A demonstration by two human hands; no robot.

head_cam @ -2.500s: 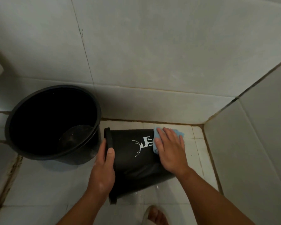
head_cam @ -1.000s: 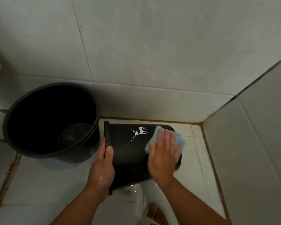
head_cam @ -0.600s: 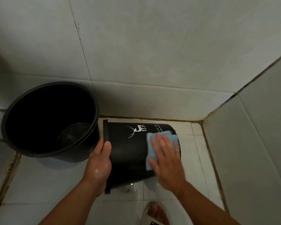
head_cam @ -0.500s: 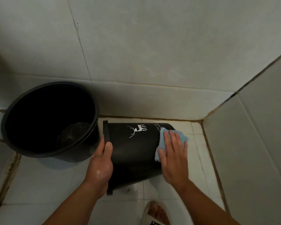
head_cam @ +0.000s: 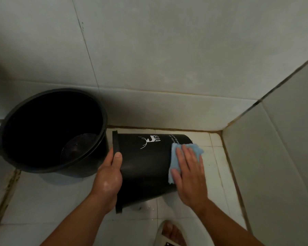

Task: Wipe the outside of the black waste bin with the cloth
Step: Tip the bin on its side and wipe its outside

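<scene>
Right hand [head_cam: 188, 174], fingers straight and flat, presses the blue cloth [head_cam: 174, 157] against the upper side of the black waste bin [head_cam: 144, 166], near its base end. The left hand [head_cam: 108, 176] grips the bin at its rim [head_cam: 116, 144], thumb over the outer face. The bin lies on its side on the tiled floor [head_cam: 43, 201], mouth toward the left, white deer mark [head_cam: 149, 141] uppermost.

We judge two risks. The bin is round and rests on wet tile, with droplets showing under its near edge; a hard sideways stroke could roll it, and only the left-hand grip resists that. The cloth is pinned by pressure alone, so a stroke past the base edge could let it bunch or slip off onto the floor.

For room, we note the back wall [head_cam: 167, 59] just beyond the bin and the side wall [head_cam: 283, 157] near on the right, which limit strokes in those directions. The large black bucket [head_cam: 92, 164] stands just beside the bin's mouth. A sandalled foot [head_cam: 171, 231] is near the bin's front. Open floor lies to the front left.
</scene>
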